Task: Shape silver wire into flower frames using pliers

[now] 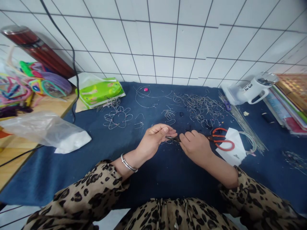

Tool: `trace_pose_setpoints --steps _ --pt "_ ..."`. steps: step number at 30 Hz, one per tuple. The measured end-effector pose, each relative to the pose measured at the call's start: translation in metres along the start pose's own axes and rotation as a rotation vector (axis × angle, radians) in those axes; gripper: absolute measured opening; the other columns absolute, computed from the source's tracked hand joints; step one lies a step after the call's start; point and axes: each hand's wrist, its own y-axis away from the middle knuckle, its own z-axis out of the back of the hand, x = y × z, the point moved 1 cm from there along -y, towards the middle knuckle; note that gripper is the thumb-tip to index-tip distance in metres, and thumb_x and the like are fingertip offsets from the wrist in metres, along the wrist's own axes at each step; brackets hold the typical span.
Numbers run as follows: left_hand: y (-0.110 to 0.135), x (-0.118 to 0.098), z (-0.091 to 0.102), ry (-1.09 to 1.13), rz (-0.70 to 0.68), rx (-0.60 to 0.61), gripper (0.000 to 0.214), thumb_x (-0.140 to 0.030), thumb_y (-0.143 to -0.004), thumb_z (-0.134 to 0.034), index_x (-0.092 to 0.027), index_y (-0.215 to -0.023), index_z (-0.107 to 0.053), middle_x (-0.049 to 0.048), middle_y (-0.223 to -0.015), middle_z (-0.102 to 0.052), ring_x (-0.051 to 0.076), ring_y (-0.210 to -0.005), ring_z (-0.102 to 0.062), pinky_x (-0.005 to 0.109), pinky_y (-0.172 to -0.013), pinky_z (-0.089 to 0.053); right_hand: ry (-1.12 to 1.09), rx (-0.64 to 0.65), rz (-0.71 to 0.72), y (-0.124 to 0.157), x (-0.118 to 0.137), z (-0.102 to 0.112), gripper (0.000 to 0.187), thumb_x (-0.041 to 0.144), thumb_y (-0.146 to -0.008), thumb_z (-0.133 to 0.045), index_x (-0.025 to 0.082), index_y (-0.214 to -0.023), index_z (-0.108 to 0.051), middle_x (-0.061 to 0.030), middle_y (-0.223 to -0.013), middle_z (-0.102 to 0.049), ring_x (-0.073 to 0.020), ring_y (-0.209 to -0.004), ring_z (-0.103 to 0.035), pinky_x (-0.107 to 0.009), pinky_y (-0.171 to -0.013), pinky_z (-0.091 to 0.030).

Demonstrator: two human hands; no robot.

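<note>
My left hand (pixel 153 140) is closed, its thumb and fingers pinching a thin metal wire (pixel 166 142). My right hand (pixel 196 147) wraps round small pliers (pixel 177 139), whose dark pointed jaws meet the wire at my left fingertips. Most of the pliers' handles are hidden in my palm. Red-handled scissors (pixel 226 145) lie just right of my right hand, partly on a white paper piece (pixel 236 156). A flower-shaped wire piece (pixel 118 117) with several looped petals rests on the blue cloth (pixel 158 188) to the left.
A tangle of wire offcuts (pixel 201 105) spreads behind my hands. Straight wires (pixel 249 127) lie at the right, near a white mug (pixel 256 89) and books (pixel 287 111). Leftward are a green tissue pack (pixel 100 92), a plastic bag (pixel 48 127) and a red thermos (pixel 40 51).
</note>
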Motion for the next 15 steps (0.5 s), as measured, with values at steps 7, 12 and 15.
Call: trace_pose_setpoints --steps 7,12,15 --pt "0.0016 0.0004 0.0000 -0.131 -0.017 -0.008 0.019 -0.031 -0.084 -0.057 -0.015 -0.090 -0.065 0.0102 -0.093 -0.071 0.021 -0.089 -0.068 0.026 -0.066 -0.050 -0.043 0.031 -0.023 0.0002 0.0024 0.0000 0.015 0.024 -0.087 -0.045 0.018 -0.081 -0.058 -0.0039 -0.070 -0.053 -0.0176 -0.070 -0.042 -0.032 -0.059 -0.024" --pt "0.0025 0.0007 -0.0005 -0.163 -0.133 0.067 0.018 -0.028 -0.084 -0.057 -0.013 -0.091 -0.065 0.0103 -0.090 -0.071 0.022 -0.086 -0.068 0.033 -0.077 -0.052 -0.136 0.070 -0.071 0.0013 0.0005 -0.0040 0.019 0.032 -0.087 -0.047 0.019 -0.078 -0.058 -0.0025 -0.073 -0.056 -0.0166 -0.071 -0.046 -0.030 -0.060 -0.026" --pt "0.0029 -0.0008 0.0003 -0.209 -0.194 0.122 0.019 -0.028 -0.085 -0.056 -0.012 -0.090 -0.066 0.0100 -0.088 -0.071 0.022 -0.086 -0.068 0.037 -0.082 -0.052 -0.197 0.112 -0.072 0.0018 -0.0009 -0.0046 0.021 0.034 -0.088 -0.046 0.020 -0.082 -0.060 -0.0022 -0.075 -0.058 -0.0158 -0.073 -0.049 -0.029 -0.062 -0.028"
